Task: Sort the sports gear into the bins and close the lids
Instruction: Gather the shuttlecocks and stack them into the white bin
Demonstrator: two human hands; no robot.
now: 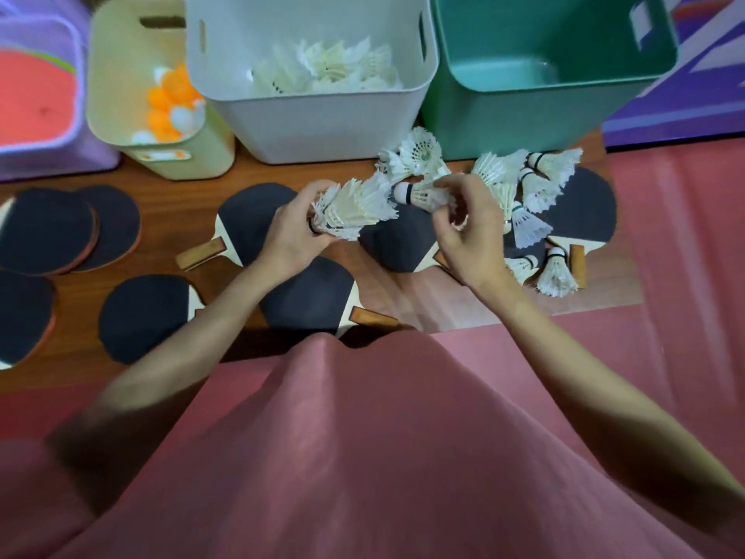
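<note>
Shuttlecock stack: a nested bunch of white shuttlecocks (pixel 354 209) sits in the left hand (pixel 292 227), pointing toward 2 o'clock.
Single shuttlecock: one shuttlecock (pixel 421 193) is in the right hand (pixel 469 227), its round cork tip just beside the open end of the stack.
Left hand: fingers curl round the bottom of the stack and grip it.
Right hand: fingertips pinch the feather part of the single one — the other fingers are bent in.
Loose shuttlecocks: more shuttlecocks (pixel 532 191) lie on the floor at 3 o'clock of the hands, some on top of a paddle.
White bin: the white bin (pixel 318 119) stands at 12 o'clock, lid off, with many shuttlecocks inside.
Green bin: the green bin (pixel 520 115) is at 1 o'clock, touching the white one.
Yellow bin: the yellow bin (pixel 201 151) at 10 o'clock holds orange and white balls (pixel 169 102).
Paddles: black paddles (pixel 145 316) lie flat at 6 to 9 o'clock — bare wood floor (pixel 314 171) shows between the hands and the bins.
</note>
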